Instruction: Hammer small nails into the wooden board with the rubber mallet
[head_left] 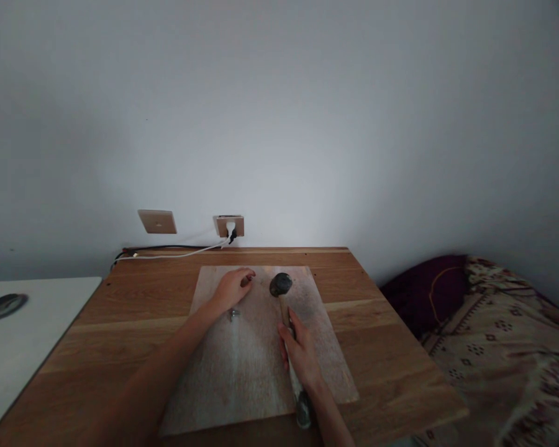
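Note:
My right hand (300, 354) is wrapped round the handle of a hammer (281, 284). Its dark, rounded head points away from me, and the pale handle ends in a black butt near the board's front edge. My left hand (233, 290) is over the far left part of a flat wooden board (256, 372), with thumb and fingers curled together. Whatever is between those fingertips, if anything, is too small to make out. Just below the left wrist, a little cluster of shiny metal pieces (233, 314), perhaps nails or screws, lies on the board.
The board lies on a wooden table (372, 347) against a wall. White and black cables (186, 253) run along its back edge to a wall socket (230, 226). A white surface (41, 335) with a dark round object (4, 306) is at left; patterned bedding (498, 347) is at right.

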A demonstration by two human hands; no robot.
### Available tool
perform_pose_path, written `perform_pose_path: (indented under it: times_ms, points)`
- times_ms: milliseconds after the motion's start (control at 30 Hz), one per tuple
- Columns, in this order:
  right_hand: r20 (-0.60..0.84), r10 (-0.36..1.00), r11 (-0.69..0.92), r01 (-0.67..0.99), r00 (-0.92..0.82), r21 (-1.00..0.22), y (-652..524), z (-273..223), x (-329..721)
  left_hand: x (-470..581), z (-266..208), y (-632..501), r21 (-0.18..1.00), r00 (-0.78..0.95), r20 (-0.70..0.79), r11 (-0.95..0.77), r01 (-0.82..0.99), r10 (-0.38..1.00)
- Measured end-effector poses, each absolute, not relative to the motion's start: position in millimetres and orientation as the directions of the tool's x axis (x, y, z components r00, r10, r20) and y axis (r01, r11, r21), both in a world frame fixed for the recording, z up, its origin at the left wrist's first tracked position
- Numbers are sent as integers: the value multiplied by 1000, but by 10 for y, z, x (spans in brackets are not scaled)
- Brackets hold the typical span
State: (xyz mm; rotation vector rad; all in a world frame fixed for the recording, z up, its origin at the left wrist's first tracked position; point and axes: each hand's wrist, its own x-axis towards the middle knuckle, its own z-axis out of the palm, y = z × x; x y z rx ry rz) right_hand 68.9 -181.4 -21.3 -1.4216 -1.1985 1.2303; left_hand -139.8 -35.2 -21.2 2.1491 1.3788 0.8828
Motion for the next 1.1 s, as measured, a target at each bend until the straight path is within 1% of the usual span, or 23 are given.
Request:
perform_pose_path:
  times_ms: [233, 333, 433, 567, 733, 1100]
  points:
    - [-169, 984, -174, 81, 61, -981, -1821, -194, 678, -1399, -212, -352, 672, 316, 300, -435, 599, 900]
    - [-172, 984, -175, 98, 43, -980, -1809, -191, 674, -1399, -220, -336, 686, 310, 295, -426, 590, 904]
    - [-147, 989, -146, 113, -2, -983, -1737, -143, 649, -1396, -235, -317, 704, 296, 276, -402, 585, 914]
    - [-113, 991, -106, 85, -76, -991, -1524, 28, 590, -1389, -226, -322, 745, 283, 258, -376, 551, 924]
    - [-80, 985, -67, 87, -155, -994, -1298, 200, 523, -1389, -202, -351, 775, 265, 243, -351, 525, 933]
    - [-99, 984, -89, 76, -146, -993, -1360, 37, 466, -1405, -205, -358, 832, 250, 216, -312, 459, 944]
